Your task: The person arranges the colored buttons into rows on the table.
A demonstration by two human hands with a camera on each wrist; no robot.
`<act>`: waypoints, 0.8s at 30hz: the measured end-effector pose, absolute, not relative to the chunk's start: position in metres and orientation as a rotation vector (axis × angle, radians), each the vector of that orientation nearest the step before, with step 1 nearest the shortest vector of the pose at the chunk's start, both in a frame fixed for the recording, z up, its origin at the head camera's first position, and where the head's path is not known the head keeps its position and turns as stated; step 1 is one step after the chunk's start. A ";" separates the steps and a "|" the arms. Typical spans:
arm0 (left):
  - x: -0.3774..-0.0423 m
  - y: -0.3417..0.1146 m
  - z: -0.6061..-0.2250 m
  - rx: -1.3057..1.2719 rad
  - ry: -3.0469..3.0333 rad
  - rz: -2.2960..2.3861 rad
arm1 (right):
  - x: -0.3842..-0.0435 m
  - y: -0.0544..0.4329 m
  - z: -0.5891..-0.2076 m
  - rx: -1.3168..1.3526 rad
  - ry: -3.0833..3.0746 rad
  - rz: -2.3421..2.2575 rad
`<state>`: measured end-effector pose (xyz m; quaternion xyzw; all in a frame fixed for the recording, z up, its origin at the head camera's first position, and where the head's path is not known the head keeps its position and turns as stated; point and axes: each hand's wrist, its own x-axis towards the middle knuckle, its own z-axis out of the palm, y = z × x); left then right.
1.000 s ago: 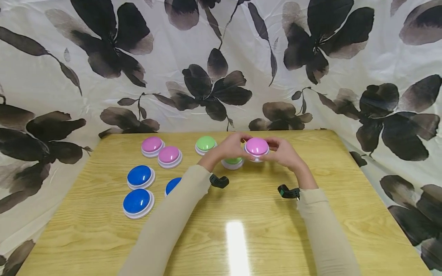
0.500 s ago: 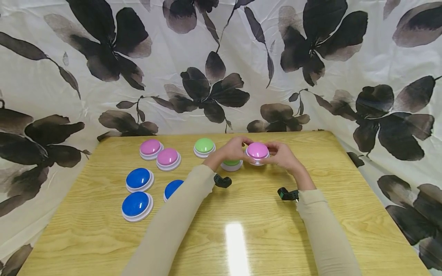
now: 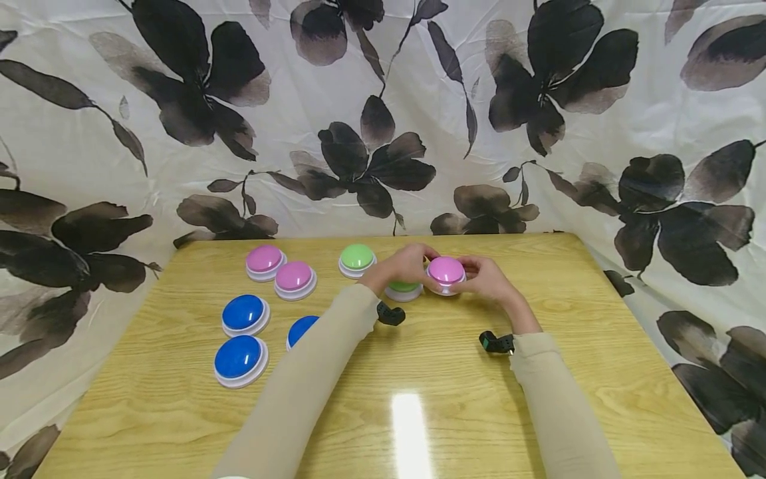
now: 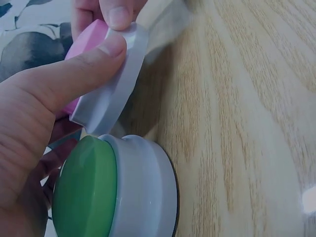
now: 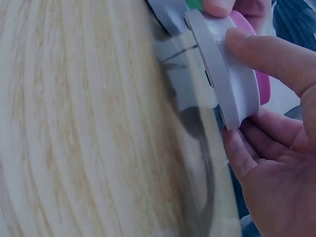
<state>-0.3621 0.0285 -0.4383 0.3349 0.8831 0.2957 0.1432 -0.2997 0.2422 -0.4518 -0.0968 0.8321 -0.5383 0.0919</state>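
Left hand (image 3: pixel 411 265) and right hand (image 3: pixel 486 276) partly closed, I pinched the pink button (image 3: pixel 446 270) with both; a green button (image 4: pixel 89 190) sat just left of it.

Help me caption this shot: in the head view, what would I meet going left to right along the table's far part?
Leftmost pink button, second pink button, farther green button, left hand, held pink button, right hand.
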 end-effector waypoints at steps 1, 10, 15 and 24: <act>-0.362 0.029 -0.439 0.967 2.552 0.847 | -0.299 0.242 -0.452 -0.278 2.471 -1.600; -0.362 0.029 -0.443 0.924 2.563 0.833 | -0.302 0.240 -0.460 -0.282 2.450 -1.633; -0.362 0.029 -0.445 0.923 2.555 0.849 | -0.303 0.240 -0.463 -0.247 2.447 -1.636; -0.365 0.030 -0.450 0.909 2.547 0.835 | -0.303 0.241 -0.464 -0.274 2.448 -1.636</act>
